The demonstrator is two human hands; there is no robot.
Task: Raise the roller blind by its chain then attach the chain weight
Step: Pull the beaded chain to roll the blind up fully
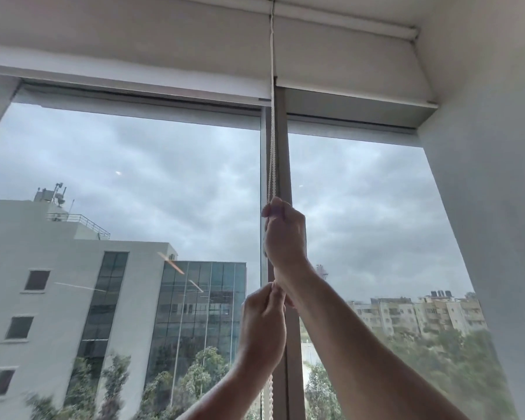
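Observation:
A white bead chain (271, 131) hangs from the top of the window down along the grey mullion (282, 153). My right hand (284, 234) grips the chain high up, fingers curled round it. Just below, my left hand (262, 325) pinches the same chain near my right wrist. The chain continues down under my left hand to the frame's bottom edge. Two pale roller blinds are rolled high: the left blind (128, 50) ends in a bottom bar near the top of the glass, the right blind (346, 59) likewise. No chain weight is in view.
A white wall (491, 177) closes in on the right. Large glass panes show an overcast sky, a white and glass office building (103, 298) at the left, and flats and trees at the lower right.

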